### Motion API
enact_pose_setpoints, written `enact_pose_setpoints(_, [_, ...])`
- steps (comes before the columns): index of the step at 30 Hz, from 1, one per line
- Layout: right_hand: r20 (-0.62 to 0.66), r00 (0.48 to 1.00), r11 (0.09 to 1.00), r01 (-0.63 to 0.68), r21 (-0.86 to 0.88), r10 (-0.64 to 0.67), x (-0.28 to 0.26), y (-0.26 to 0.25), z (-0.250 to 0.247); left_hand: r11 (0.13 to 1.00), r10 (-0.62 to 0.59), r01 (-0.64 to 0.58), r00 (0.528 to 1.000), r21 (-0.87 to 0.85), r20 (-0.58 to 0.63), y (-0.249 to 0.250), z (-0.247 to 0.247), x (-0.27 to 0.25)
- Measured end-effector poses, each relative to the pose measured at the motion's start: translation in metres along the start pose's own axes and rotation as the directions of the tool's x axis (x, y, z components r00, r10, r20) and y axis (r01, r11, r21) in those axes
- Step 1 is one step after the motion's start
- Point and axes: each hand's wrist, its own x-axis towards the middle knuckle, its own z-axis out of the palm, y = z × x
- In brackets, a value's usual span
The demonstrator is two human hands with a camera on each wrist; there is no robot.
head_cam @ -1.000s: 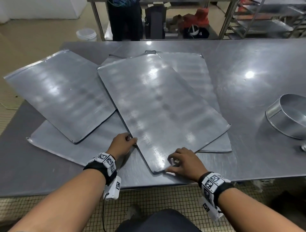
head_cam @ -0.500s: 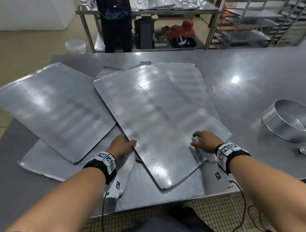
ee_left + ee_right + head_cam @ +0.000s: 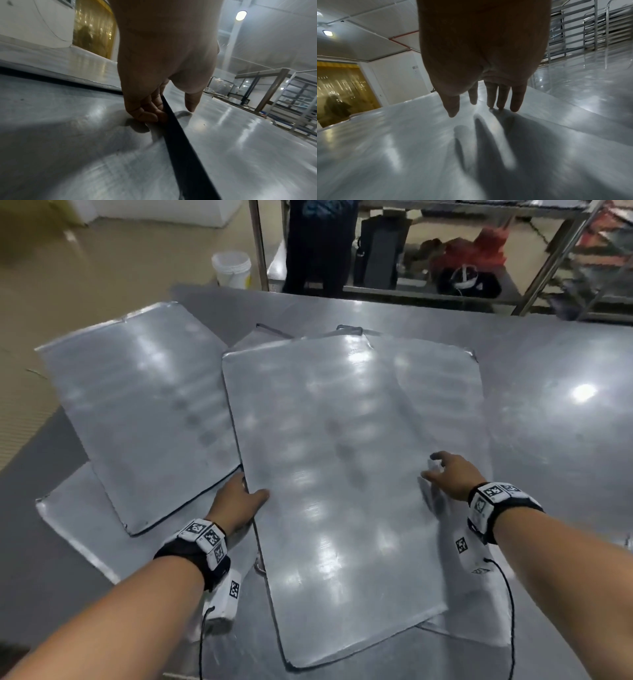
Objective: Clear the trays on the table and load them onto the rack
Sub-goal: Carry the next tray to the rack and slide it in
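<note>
Steel table (image 3: pixel 548 440) under my arms, trays heaped crosswise. My left hand (image 3: pixel 236 503) pinches the top tray (image 3: pixel 329 474) at its left edge; my right hand (image 3: pixel 452 474) lies flat, fingers straight, near its right edge — one-sided lifting could tilt it, sliding off.

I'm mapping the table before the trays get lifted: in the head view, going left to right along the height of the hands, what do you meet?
Left tray → left hand → top centre tray → right hand → bare table.
</note>
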Motion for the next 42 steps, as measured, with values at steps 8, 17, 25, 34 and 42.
enact_pose_setpoints(8, [-0.037,0.997,0.990,0.078,0.114,-0.074,0.065,0.000,-0.019,0.994,-0.111,0.108,0.989,-0.033,-0.101,0.015,0.007,0.019])
enact_pose_setpoints(17, [0.029,0.999,0.956,-0.029,0.292,0.021,0.089,-0.008,-0.016,0.978,-0.180,0.161,0.972,-0.131,-0.148,0.020,0.010,0.020])
enact_pose_setpoints(25, [0.046,0.999,0.970,-0.004,0.241,-0.008,0.075,-0.012,-0.014,0.977,-0.207,0.199,0.974,-0.079,-0.095,0.002,-0.009,0.018])
enact_pose_setpoints(34, [0.112,0.993,0.905,-0.069,0.421,0.024,0.067,-0.011,-0.016,0.899,-0.310,0.273,0.949,-0.343,-0.056,0.001,-0.010,0.007])
enact_pose_setpoints(42, [0.146,0.989,0.834,-0.103,0.541,0.027,0.051,0.014,-0.028,0.940,-0.248,0.246,0.969,-0.237,0.022,0.022,-0.023,0.017])
